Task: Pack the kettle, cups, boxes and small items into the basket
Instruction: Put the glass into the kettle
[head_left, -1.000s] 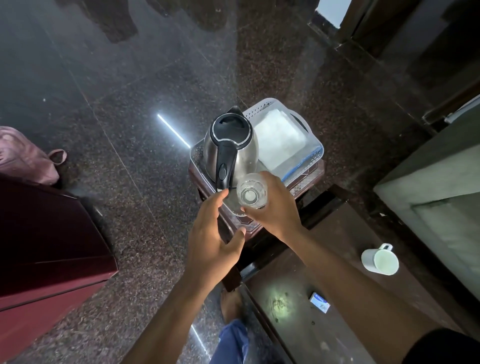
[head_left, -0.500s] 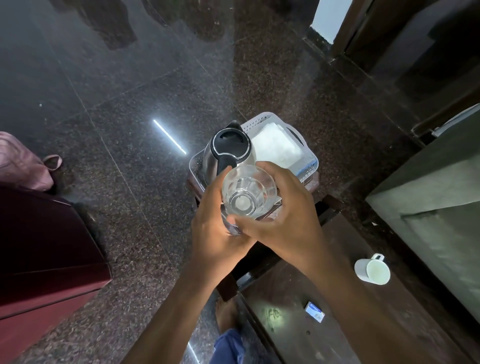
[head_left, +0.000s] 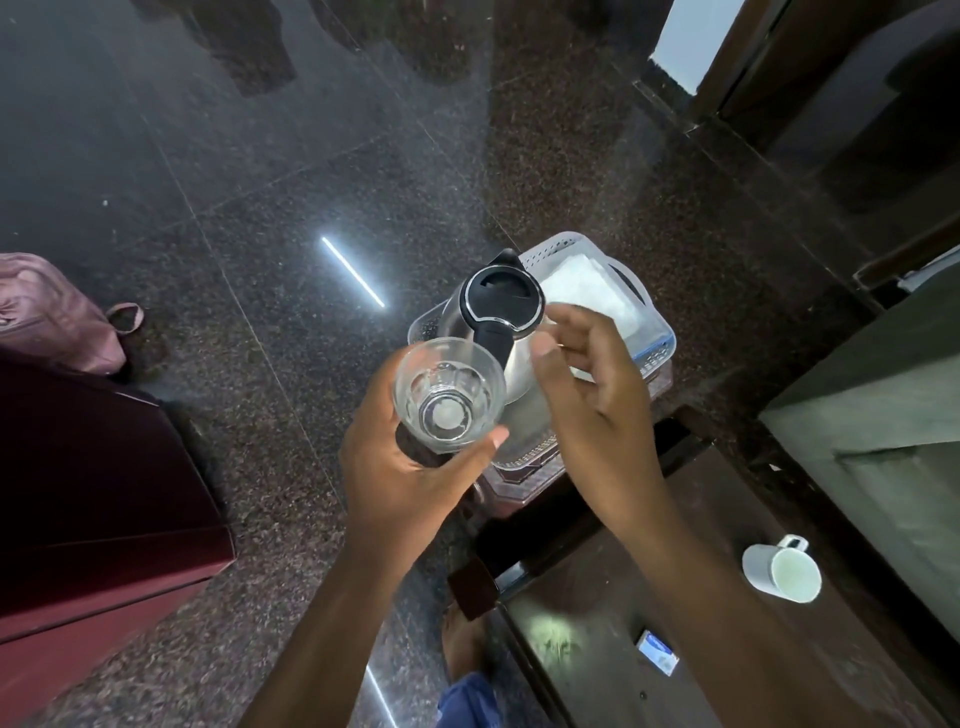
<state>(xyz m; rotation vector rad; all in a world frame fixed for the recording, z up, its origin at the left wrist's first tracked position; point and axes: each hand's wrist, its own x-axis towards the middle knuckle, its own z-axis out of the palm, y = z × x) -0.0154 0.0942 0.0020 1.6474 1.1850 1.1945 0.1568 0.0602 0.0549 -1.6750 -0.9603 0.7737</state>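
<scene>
A clear drinking glass (head_left: 449, 397) is held upright in my left hand (head_left: 410, 467), in front of the basket. My right hand (head_left: 592, 400) hovers open just to its right, fingers spread, holding nothing. The steel kettle (head_left: 501, 306) with a black lid and handle stands in the white plastic basket (head_left: 657, 338), next to a white box (head_left: 592, 293). The basket rests on a low brown stand. On the dark table at lower right lie a white mug (head_left: 782, 569) and a small blue-and-white box (head_left: 658, 651).
Polished dark granite floor lies all around. A maroon cabinet (head_left: 98, 509) fills the left, with a pink bag (head_left: 49, 314) behind it. A grey cushioned seat (head_left: 893, 441) stands at the right. My foot (head_left: 465, 644) shows below, beside the table's edge.
The glass has passed from my right hand to my left hand and moved left. My right hand has let go and opened beside it.
</scene>
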